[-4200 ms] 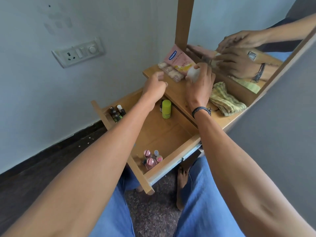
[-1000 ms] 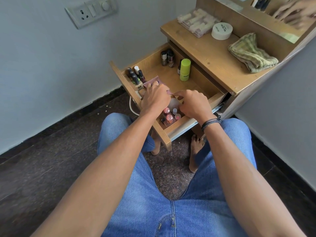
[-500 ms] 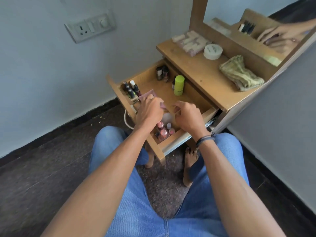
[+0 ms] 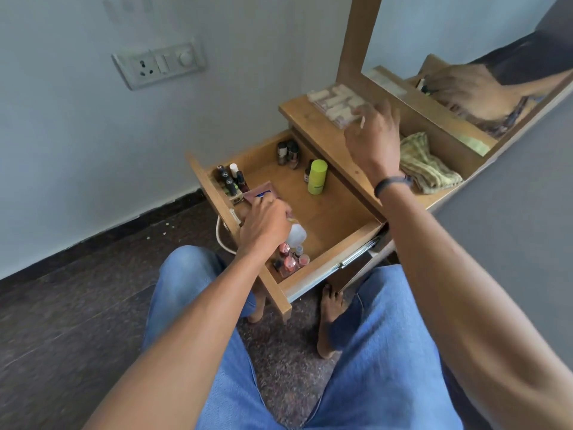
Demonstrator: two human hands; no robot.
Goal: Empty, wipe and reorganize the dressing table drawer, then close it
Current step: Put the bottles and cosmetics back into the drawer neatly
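The wooden drawer (image 4: 333,214) of the dressing table stands pulled out. Inside it, my left hand (image 4: 265,225) grips a pink tube (image 4: 259,193) lying along the front panel, its white cap (image 4: 296,235) sticking out below my fingers. My right hand (image 4: 372,135) hovers over the table top (image 4: 313,131) with fingers spread, holding nothing, next to a clear box of small tubes (image 4: 333,103). The drawer also holds dark nail polish bottles (image 4: 231,178), two bottles (image 4: 286,153) at the back, a yellow-green bottle (image 4: 317,176) and pink bottles (image 4: 290,260).
A folded green cloth (image 4: 424,164) lies on the table top below the mirror (image 4: 465,41). A switch plate (image 4: 159,65) is on the wall to the left. My knees in blue jeans and a bare foot (image 4: 330,321) are under the drawer.
My right hand has left the drawer and risen over the table top towards the clear box. My left hand has stayed on the pink tube.
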